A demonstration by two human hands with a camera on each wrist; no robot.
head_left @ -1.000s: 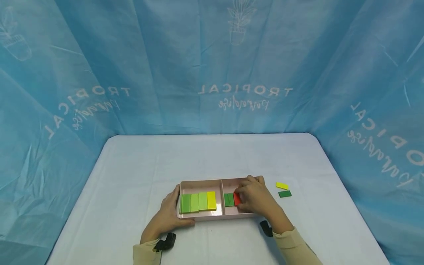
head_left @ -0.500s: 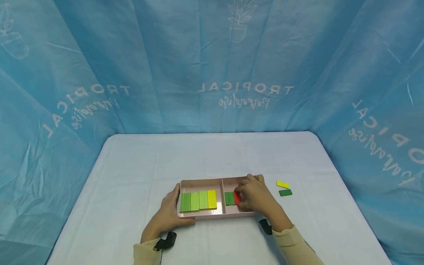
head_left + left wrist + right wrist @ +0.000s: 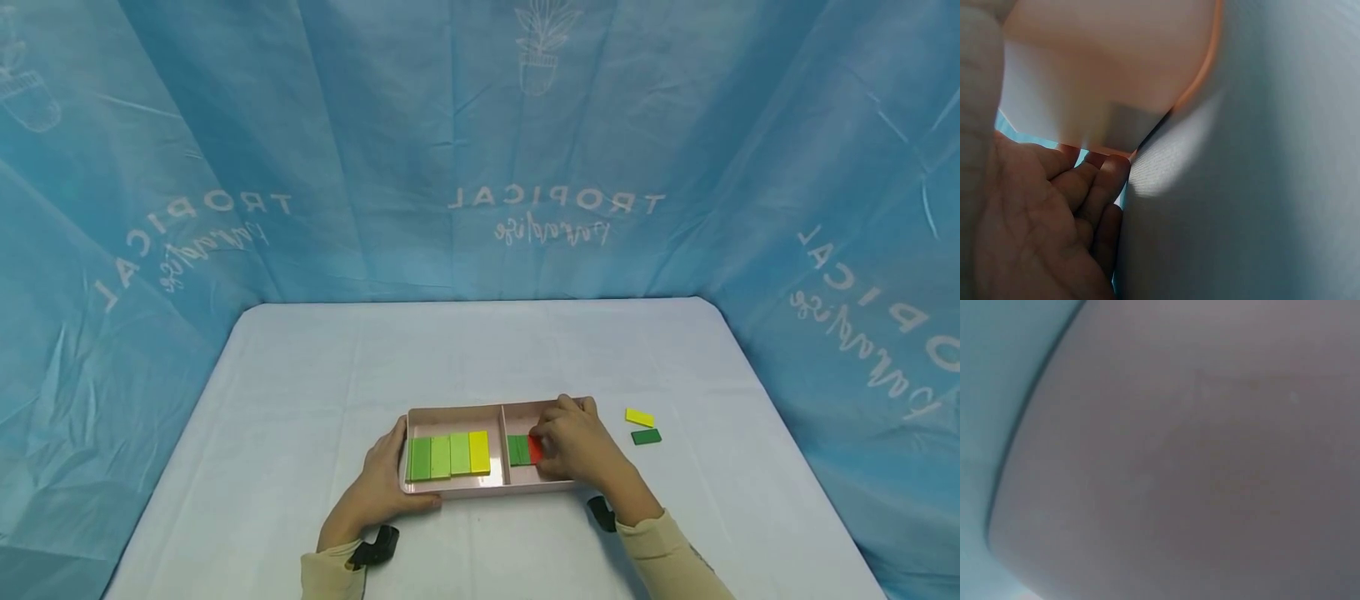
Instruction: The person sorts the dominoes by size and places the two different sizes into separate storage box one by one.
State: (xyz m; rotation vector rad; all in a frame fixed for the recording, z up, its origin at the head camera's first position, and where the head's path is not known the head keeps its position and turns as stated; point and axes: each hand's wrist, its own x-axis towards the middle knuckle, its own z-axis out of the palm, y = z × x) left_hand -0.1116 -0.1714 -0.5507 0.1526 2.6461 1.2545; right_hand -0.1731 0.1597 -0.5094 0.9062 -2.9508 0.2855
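Observation:
A shallow pink two-compartment box point(image 3: 495, 492) lies on the white table. My left hand point(image 3: 382, 477) holds its left end, fingers along the far side and thumb along the front; in the left wrist view the fingers point(image 3: 1110, 181) reach the box's wall point(image 3: 1110, 69). In the left compartment stands a row of several green tiles point(image 3: 440, 457) with a yellow tile point(image 3: 479, 452) at its right end. Two dark green tiles point(image 3: 518, 450) lie in the right compartment. Beside them my right hand point(image 3: 577, 442) pinches a red tile point(image 3: 535, 449), partly hidden by the fingers.
Right of the box, a loose yellow tile point(image 3: 640, 417) and a dark green tile point(image 3: 646, 437) lie on the white tablecloth point(image 3: 480, 350). Blue printed curtains point(image 3: 375, 150) surround the table's back and sides. A blurred pale surface point(image 3: 1179, 456) fills most of the right wrist view.

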